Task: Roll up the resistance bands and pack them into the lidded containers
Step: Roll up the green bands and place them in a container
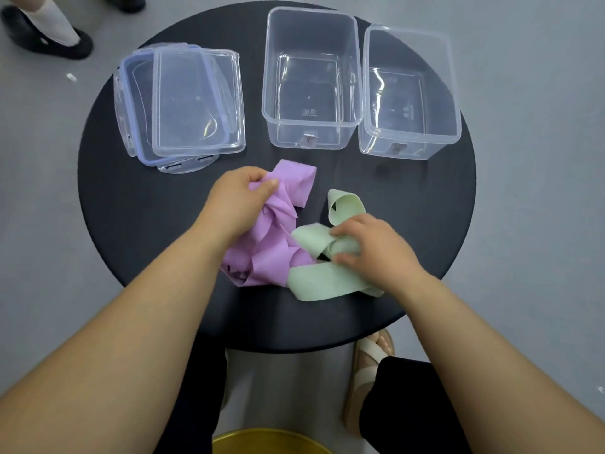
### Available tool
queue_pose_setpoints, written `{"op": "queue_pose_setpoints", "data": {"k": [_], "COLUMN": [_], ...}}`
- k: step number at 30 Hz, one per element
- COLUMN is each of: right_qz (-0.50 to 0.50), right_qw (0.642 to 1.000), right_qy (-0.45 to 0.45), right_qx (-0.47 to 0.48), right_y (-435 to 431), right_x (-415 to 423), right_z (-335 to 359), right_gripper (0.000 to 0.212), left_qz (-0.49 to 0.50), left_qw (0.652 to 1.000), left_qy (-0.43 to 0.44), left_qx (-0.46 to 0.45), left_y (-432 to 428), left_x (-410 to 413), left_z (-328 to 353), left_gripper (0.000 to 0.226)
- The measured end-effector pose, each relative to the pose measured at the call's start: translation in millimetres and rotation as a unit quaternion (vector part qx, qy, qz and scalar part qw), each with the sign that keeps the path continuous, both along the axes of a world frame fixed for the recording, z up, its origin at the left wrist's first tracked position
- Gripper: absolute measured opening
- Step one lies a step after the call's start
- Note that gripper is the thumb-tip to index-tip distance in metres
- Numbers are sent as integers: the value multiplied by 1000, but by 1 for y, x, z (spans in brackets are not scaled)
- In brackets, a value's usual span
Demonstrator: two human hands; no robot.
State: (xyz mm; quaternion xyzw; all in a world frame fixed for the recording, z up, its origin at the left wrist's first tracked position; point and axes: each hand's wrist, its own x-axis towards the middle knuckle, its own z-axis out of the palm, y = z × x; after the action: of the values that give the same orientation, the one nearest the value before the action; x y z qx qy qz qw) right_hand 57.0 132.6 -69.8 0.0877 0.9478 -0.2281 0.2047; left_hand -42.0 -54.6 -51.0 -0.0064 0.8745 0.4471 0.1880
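Observation:
A crumpled purple resistance band (278,247) lies in the middle of the round black table (131,204). My left hand (237,198) grips its upper folds. Beside it on the right lies a loose pale green band (322,278), partly tangled with the purple one. My right hand (370,245) pinches a fold of the green band. Two clear containers stand open and empty at the back: one in the centre (311,77) and one to its right (409,93). Two clear lids (183,99) lie stacked at the back left.
A person's black shoes (49,37) stand on the grey floor at the top left. My own sandalled foot (366,368) shows below the table's near edge. A yellow rim (271,442) sits at the bottom of the view.

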Motion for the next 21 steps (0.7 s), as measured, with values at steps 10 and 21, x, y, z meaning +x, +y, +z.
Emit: {"op": "queue_pose_setpoints", "data": {"k": [10,21], "right_qz": [-232,70], "right_qw": [964,994], "right_qy": [97,30], "right_qx": [-86,80], "right_y": [34,-17], "right_x": [-6,16], "right_z": [15,10], "right_gripper": [16,83], "left_qz": [-50,-358], "left_qw": [989,892], "left_qy": [19,49], "left_qx": [-141,-271], "left_y": [-27,-9], "left_x": [-3,42], "left_z": [1,-16], "left_gripper": [40,95]}}
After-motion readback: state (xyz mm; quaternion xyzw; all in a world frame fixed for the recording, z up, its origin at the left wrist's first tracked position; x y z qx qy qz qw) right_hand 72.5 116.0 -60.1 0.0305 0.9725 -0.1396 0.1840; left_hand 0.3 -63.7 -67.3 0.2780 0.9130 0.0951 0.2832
